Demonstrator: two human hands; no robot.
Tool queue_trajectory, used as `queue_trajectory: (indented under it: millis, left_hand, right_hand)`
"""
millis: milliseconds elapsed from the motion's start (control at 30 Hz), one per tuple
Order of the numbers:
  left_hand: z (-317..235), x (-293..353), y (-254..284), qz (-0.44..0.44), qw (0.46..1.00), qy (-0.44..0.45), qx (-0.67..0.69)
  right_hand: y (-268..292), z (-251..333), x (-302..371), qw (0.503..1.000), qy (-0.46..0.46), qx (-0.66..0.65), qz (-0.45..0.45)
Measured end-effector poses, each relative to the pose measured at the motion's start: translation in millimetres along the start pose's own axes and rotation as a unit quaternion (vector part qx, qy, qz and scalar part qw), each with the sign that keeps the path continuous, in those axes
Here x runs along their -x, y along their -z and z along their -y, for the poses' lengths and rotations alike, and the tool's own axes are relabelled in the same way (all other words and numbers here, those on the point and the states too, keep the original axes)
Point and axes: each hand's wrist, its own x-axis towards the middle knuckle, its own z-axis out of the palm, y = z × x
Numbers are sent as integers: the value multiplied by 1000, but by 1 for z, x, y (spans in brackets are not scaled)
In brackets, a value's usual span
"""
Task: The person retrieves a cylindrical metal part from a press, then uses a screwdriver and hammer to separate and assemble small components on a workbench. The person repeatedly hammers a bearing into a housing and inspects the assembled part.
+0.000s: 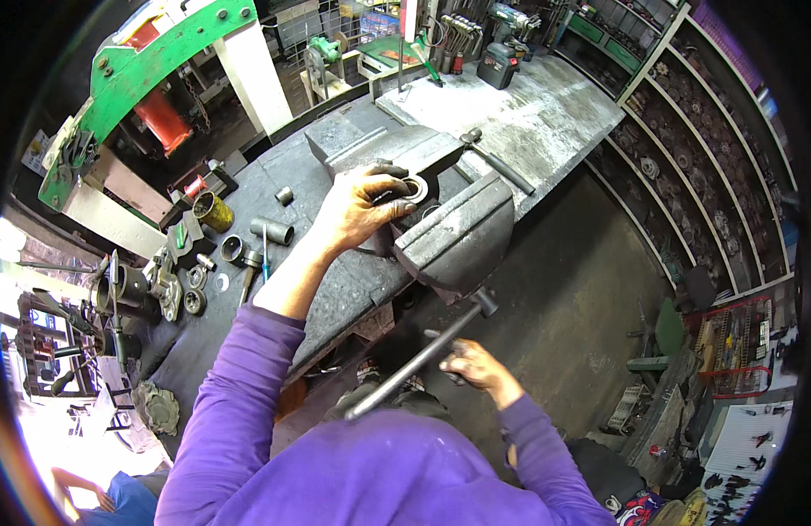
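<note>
My left hand [357, 206] grips a metal ring [414, 188] between thumb and fingers, above the gap of a large bench vise [458, 232]. The jaws stand apart, and part of a round metal piece shows between them under the ring. A long steel vise handle [414, 364] slants down from the screw end toward my body. My right hand [476, 364] is beside this bar, with a dark fingertip showing past its far side. The bar and some blur hide how the fingers close. A hammer [497, 162] lies across the vise's right side.
On the dark bench stand a yellow-stained cup [213, 211], a metal tube [272, 231], a screwdriver [265, 254] and several rings. A green press frame [151, 83] rises at the left. Shelves of parts [686, 149] line the right. Another person's arm [81, 486] shows at lower left.
</note>
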Motion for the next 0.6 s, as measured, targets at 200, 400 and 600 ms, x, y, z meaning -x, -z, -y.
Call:
queue_trajectory:
  millis: [200, 400, 600]
  left_hand:
    - [-2, 2, 0, 19, 998, 51, 40]
    - [-1, 0, 1, 1, 999, 28, 19]
    - [-2, 2, 0, 15, 997, 64, 45]
  right_hand:
    - [117, 81, -10, 947, 144, -142, -249]
    - [6, 15, -15, 997, -36, -56, -26]
    - [138, 84, -7, 950, 157, -142, -230]
